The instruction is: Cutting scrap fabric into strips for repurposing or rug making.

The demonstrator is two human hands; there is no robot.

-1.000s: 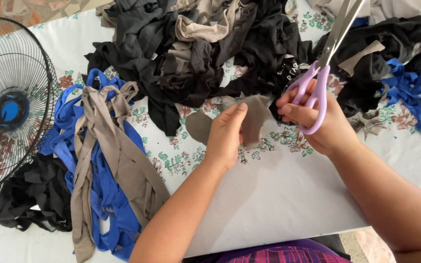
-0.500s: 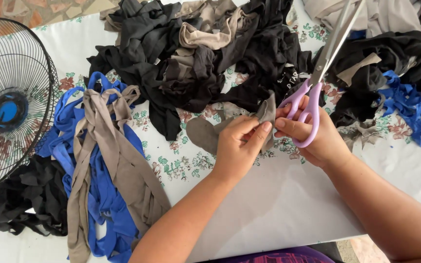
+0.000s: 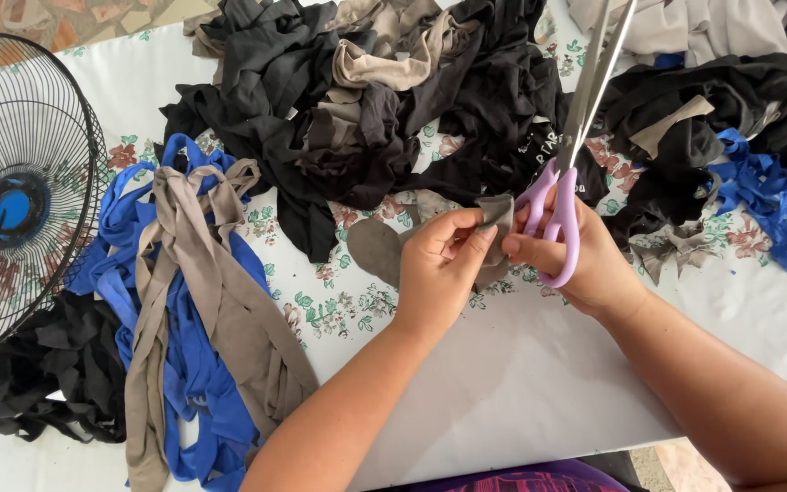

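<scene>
The small taupe fabric scrap [image 3: 495,214] sits pinched between left hand [image 3: 439,273] fingers, raised just above the desk [image 3: 503,383]. The right hand [image 3: 585,260] grips lilac scissors [image 3: 562,196] (blades nearly closed, tips out of frame); fingertips crowd the handles, so a nick or crooked cut seems possible.

I judge this a home work table used for cutting cloth: a floral tablecloth [image 3: 339,301], heaps of black fabric scraps [image 3: 366,109], sorted blue and taupe strips [image 3: 193,301], a standing fan [image 3: 20,191], and patterned floor tiles [image 3: 66,16] beyond.
</scene>
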